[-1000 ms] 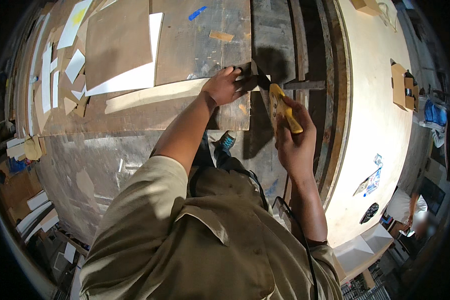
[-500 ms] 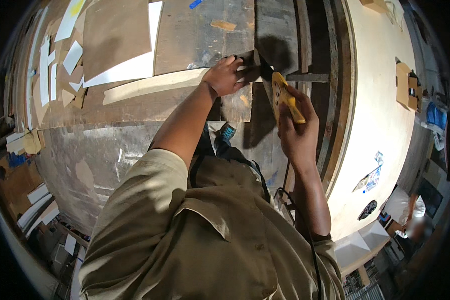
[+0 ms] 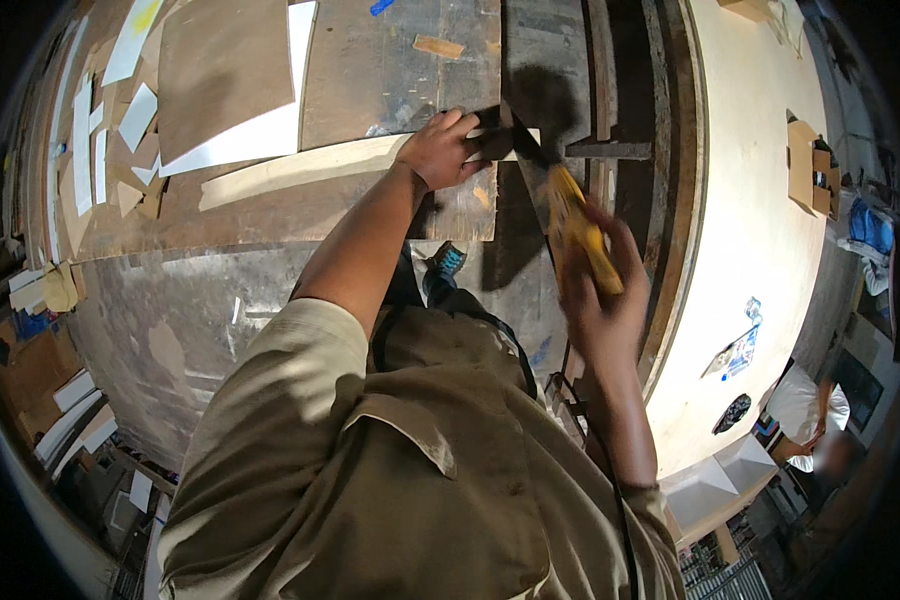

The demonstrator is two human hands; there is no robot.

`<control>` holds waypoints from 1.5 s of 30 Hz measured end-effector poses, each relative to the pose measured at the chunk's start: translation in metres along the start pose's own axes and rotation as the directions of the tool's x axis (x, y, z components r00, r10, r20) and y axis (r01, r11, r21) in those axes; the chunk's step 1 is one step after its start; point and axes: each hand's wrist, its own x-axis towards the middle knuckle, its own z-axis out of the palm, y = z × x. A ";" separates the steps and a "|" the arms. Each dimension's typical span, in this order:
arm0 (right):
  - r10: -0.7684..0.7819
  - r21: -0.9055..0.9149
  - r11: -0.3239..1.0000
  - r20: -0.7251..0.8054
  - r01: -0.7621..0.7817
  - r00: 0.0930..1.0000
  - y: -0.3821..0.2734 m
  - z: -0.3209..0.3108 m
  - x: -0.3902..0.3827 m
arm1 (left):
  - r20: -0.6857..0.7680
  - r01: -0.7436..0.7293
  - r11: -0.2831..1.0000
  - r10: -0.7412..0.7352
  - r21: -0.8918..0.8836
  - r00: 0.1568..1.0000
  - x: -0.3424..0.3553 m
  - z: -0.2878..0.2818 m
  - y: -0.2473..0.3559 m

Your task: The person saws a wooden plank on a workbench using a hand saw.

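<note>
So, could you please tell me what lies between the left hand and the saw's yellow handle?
In the head view, the saw's blade and the end of the pale wooden strip lie between the left hand and the yellow handle.

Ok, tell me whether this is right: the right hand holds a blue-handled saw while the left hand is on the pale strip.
Wrong handle colour: the head view shows the right hand holding a yellow-handled saw, while the left hand is on the pale strip.
</note>
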 end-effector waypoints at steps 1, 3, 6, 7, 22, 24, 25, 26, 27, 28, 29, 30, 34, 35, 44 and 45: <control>0.052 0.054 0.997 0.025 -0.054 0.998 -0.008 -0.008 -0.015 | 0.027 0.023 1.000 -0.022 -0.018 0.999 -0.001 -0.001 -0.002; 0.078 0.099 0.992 0.039 -0.082 0.996 -0.014 -0.017 -0.033 | 0.172 0.098 0.994 -0.089 -0.044 0.981 -0.005 -0.010 0.006; -0.007 -0.035 0.999 0.022 0.007 1.000 -0.006 -0.010 0.003 | 0.028 -0.016 0.997 0.014 0.077 1.000 -0.005 0.003 0.000; -0.072 -0.131 0.989 0.003 0.072 0.997 0.000 -0.001 0.024 | 0.036 -0.031 0.998 0.028 0.059 0.999 -0.002 0.011 0.004; -0.017 0.013 1.000 -0.041 0.018 0.999 -0.002 0.013 0.043 | -0.060 0.022 0.981 -0.034 -0.193 0.998 0.006 0.026 0.000; -0.005 -0.021 1.000 -0.036 0.004 0.999 0.001 0.007 0.041 | 0.004 -0.011 0.991 0.012 -0.133 1.000 0.006 0.020 0.003; -0.006 -0.031 1.000 -0.028 0.005 1.000 -0.005 0.003 0.033 | 0.029 -0.022 0.997 0.024 -0.077 0.999 0.006 0.013 0.002; -0.005 -0.039 0.999 -0.027 0.004 1.000 -0.011 -0.003 0.023 | 0.054 -0.042 0.999 0.043 -0.023 0.998 0.007 0.005 0.003; 0.108 0.089 0.990 -0.019 -0.105 0.994 -0.027 -0.012 0.003 | -0.009 0.104 0.986 -0.106 -0.134 0.994 0.001 0.000 0.005; 0.076 0.100 0.992 -0.040 -0.072 0.996 -0.023 -0.013 0.005 | -0.060 0.216 0.942 -0.239 -0.256 0.969 0.002 -0.002 0.006; 0.060 0.111 0.992 -0.048 -0.055 0.997 -0.020 -0.013 0.002 | -0.101 0.194 0.941 -0.229 -0.277 0.968 -0.004 0.003 0.003; 0.055 0.124 0.991 -0.051 -0.049 0.997 -0.016 -0.012 -0.005 | -0.106 0.189 0.943 -0.225 -0.274 0.969 -0.006 0.003 0.000; -0.075 -0.061 0.996 -0.051 0.071 0.996 -0.003 0.006 0.049 | 0.058 0.132 0.957 -0.121 -0.258 0.991 0.005 0.011 0.007; -0.042 -0.025 0.999 -0.041 0.041 0.998 -0.006 0.009 0.055 | 0.050 0.161 0.950 -0.153 -0.266 0.987 0.007 0.010 0.007; 0.036 0.038 0.999 0.008 -0.036 0.999 -0.016 -0.010 0.020 | 0.005 0.107 0.981 -0.108 -0.162 0.994 0.005 0.010 -0.007; -0.011 -0.031 0.999 -0.038 0.010 0.999 0.002 0.001 0.040 | 0.065 0.091 0.971 -0.079 -0.221 0.995 0.008 0.009 0.005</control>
